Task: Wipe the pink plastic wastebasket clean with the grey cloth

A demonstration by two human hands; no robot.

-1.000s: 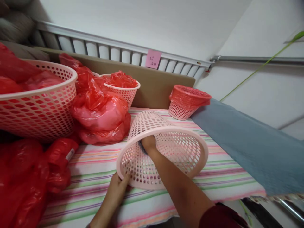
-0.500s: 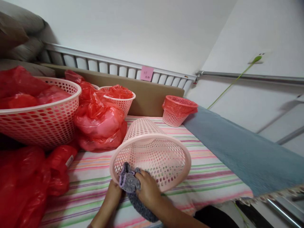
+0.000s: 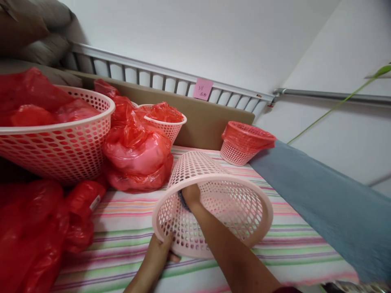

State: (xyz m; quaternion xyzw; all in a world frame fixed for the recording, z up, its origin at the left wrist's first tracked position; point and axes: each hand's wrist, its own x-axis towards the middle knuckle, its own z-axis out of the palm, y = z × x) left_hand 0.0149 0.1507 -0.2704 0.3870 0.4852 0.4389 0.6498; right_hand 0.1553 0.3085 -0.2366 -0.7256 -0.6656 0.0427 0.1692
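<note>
A pink plastic basket with a perforated wall lies on its side, its mouth facing me. At the lower left of its rim, my left hand grips the edge, thumb over the inside and fingers underneath. My right hand reaches through the mouth and is closed around a dark grey cloth against the inner left wall. Most of the cloth is hidden behind the hand and forearm.
Striped fabric covers the surface. Left stand a large basket holding red bags, a full red bag and another red bag. Behind are a smaller basket and a red-lined basket. Blue fabric lies right.
My right hand has moved from the basket's rim into its interior, taking the grey cloth along. My left hand now holds only the rim. The view has shifted slightly left.
</note>
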